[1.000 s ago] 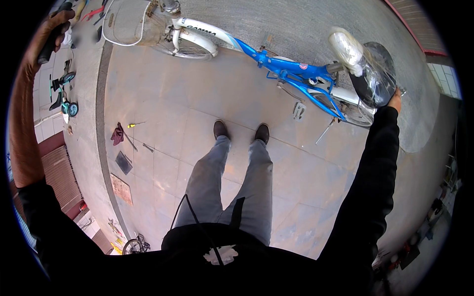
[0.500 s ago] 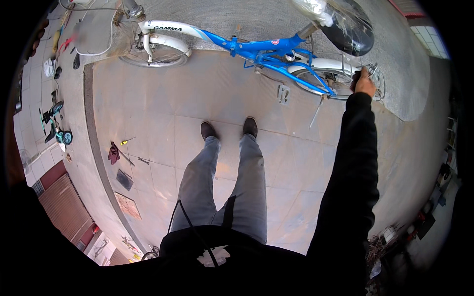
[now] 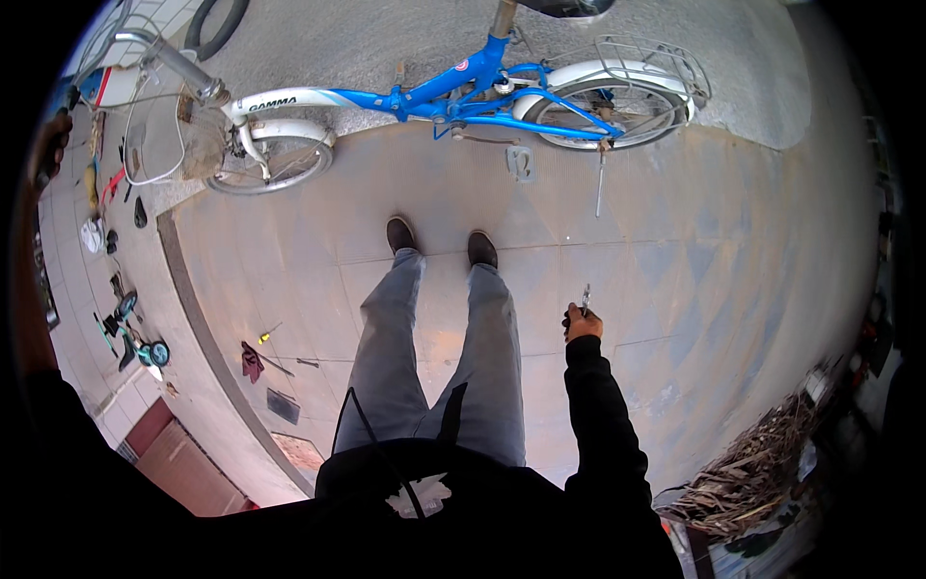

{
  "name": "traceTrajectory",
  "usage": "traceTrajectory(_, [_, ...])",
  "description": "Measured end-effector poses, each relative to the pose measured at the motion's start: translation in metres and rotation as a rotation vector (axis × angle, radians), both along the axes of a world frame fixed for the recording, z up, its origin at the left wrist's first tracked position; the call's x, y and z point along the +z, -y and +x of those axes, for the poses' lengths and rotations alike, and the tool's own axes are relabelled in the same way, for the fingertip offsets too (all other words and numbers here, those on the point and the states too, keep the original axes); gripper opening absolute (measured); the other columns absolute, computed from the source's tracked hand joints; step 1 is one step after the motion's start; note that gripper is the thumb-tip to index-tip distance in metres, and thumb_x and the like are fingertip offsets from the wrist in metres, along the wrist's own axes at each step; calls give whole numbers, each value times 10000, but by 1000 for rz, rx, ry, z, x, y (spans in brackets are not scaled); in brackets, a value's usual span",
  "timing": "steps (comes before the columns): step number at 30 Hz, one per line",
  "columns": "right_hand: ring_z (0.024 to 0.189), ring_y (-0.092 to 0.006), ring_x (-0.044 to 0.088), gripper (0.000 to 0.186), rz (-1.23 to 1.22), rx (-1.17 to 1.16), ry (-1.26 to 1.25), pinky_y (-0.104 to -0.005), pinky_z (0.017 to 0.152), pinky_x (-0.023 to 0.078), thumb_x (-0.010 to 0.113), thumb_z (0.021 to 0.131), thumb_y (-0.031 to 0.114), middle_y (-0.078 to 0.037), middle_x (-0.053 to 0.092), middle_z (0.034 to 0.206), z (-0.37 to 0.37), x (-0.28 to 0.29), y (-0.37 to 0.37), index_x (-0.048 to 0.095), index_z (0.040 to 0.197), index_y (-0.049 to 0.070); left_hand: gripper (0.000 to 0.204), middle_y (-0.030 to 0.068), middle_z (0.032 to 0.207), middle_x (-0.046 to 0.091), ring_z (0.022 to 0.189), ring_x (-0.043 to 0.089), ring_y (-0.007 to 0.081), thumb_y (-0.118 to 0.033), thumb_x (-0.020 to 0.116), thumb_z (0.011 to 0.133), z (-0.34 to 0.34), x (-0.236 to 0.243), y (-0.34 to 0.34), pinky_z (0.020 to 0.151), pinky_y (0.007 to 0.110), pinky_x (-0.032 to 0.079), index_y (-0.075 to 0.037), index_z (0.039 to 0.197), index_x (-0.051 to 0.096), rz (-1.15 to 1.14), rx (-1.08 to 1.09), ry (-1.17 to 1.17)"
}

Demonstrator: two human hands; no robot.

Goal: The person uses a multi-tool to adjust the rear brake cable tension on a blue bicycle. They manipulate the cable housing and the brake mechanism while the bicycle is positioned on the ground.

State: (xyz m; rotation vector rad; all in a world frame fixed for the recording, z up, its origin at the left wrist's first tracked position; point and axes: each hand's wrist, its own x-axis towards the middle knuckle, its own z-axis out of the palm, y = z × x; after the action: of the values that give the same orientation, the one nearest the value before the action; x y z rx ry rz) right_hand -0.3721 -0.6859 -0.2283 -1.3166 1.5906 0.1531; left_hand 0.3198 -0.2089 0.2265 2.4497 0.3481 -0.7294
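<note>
While the left hand [image 3: 52, 150] keeps to the dim rim of the view, its fingers look curled round a black handlebar grip [image 3: 71, 97]. Right hand [image 3: 583, 324] well apart from the bicycle, over the tiled floor [image 3: 675, 241], fingers closed on a small metal tool [image 3: 586, 293], its bright tip pointing away from the person; exact kind too small to tell.

Containers: wire basket [image 3: 159, 179] at the front of the bicycle, pale rim, see-through mesh; contents, if any, cannot be made out. Wire rear rack [image 3: 656, 60] above the back wheel, ground visible between its bars.

Blue-and-white bicycle [image 3: 439, 95]: upright across the far side of the floor, front end to the left. Low frame, white toward the front, blue from mid-length back. White mudguards over both wheels; wheels look dusty. Silver handlebar stem leaning left. Kickstand [image 3: 600, 183] down, slanting toward the person, near a grey pedal [image 3: 520, 164]. Black saddle [image 3: 571, 7] cut by the top edge.

Floor, left: yellow-handled screwdriver [image 3: 265, 338] near a dark red cloth [image 3: 252, 363]. Lower right: heap of dry sticks [image 3: 757, 468].
</note>
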Motion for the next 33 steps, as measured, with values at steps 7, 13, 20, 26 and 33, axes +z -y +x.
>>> traceTrajectory(7, [371, -128, 441, 260, 144, -60, 136, -279, 347, 346, 606, 828, 261, -35, 532, 540, 24, -16, -64, 563, 697, 40, 368, -83, 624, 405, 462, 360, 14, -514, 561, 775, -21, 44, -1, 387, 183, 262, -159, 867, 530, 182, -193, 285])
traceTrajectory(13, [382, -123, 451, 259, 152, -148, 180, -273, 352, 354, 611, 826, 270, -34, 536, 547, 34, -7, -111, 560, 704, 47, 330, -94, 627, 433, 451, 387, 2, -488, 574, 787, 22, 35, -10, 361, 158, 281, -176, 888, 536, 6, -188, 293])
traceTrajectory(20, [394, -125, 452, 259, 177, -173, 147, -272, 367, 364, 611, 825, 268, -42, 548, 564, 14, -9, -163, 558, 712, 42, 208, -97, 667, 485, 461, 464, -14, -324, 590, 855, 67, 33, -35, 334, 105, 386, -152, 961, 542, -257, -175, 207])
traceTrajectory(26, [445, -149, 517, 314, 203, -177, 125, -284, 434, 425, 612, 794, 301, -78, 594, 585, 1, -14, -178, 612, 748, -10, 210, -84, 710, 546, 511, 527, -12, -311, 612, 849, 77, 37, -37, 382, 120, 455, -147, 974, 571, -326, -160, 208])
traceTrajectory(33, [393, -127, 452, 271, 171, -212, 146, -275, 364, 364, 620, 821, 279, -43, 548, 557, 3, -20, -185, 567, 710, 38, 196, -32, 750, 567, 566, 550, 42, -245, 579, 860, 70, 32, -20, 452, 174, 500, -103, 994, 554, -440, -109, 107])
